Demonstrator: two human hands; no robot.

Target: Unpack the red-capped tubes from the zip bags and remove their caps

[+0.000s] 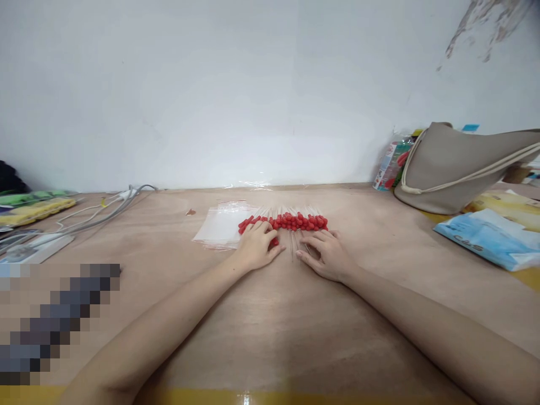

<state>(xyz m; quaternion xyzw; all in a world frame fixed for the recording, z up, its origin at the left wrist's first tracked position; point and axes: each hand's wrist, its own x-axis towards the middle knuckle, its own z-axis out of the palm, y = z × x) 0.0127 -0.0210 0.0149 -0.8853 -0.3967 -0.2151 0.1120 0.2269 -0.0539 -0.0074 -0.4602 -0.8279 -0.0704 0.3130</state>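
Note:
A row of thin clear sticks with red tips [295, 221] lies on the wooden table [270, 315], far from me. My left hand [257, 247] rests on the left end of the row, fingers curled over a few red tips. My right hand [324, 256] lies flat just in front of the row, its fingers spread and touching the clear stems. A stack of clear plastic bags [219, 228] sits to the left of the sticks, beside my left hand.
A beige bag with cord handles [459, 166] stands at the back right, with a bottle [390, 163] beside it and a blue packet [489, 236] in front. Grey cables [105, 211] and coloured trays [34, 205] lie at the left. A white wall rises behind.

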